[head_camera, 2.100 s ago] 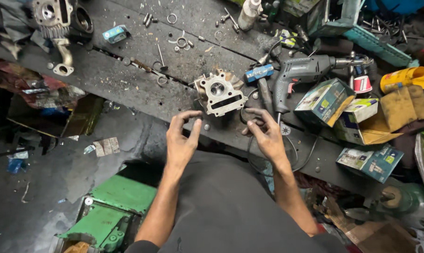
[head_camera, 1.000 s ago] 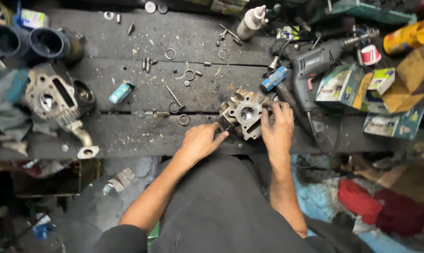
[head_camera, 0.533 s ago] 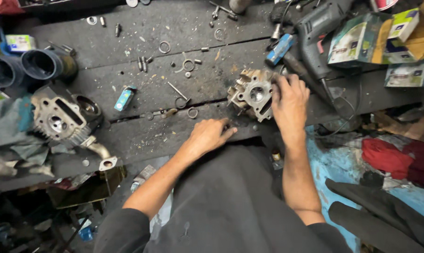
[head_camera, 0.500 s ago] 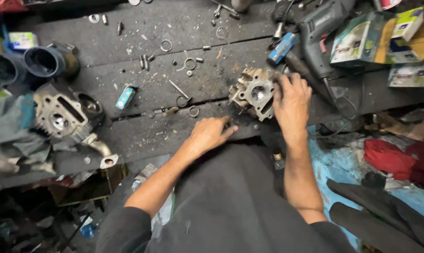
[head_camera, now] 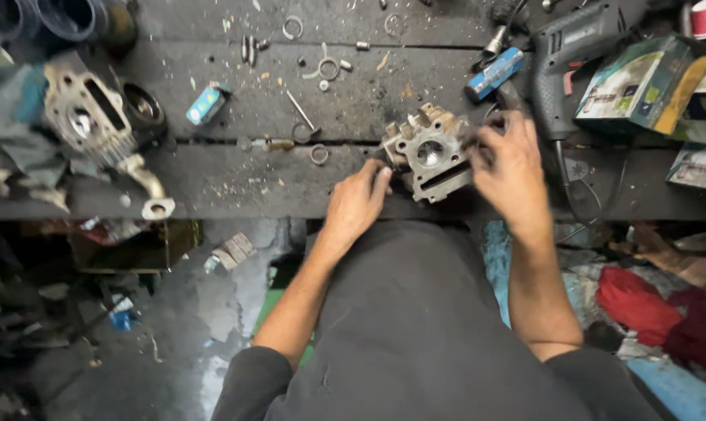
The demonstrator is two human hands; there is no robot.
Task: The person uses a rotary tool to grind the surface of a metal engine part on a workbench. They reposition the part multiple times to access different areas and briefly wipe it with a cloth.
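A grimy metal cylinder head with a round bore sits near the front edge of the dark workbench. My left hand rests on the bench with its fingers against the part's left side. My right hand grips the part's right side, fingers curled over its top edge. The right hand is slightly blurred.
A second engine part lies at the left. Metal rings, pins and a small blue box are scattered behind. A power drill, a blue-handled tool and cardboard boxes crowd the right. Rags lie on the floor.
My left hand has moved up from the bench edge to touch the cylinder head. My right hand stays on the part. The view has shifted closer.
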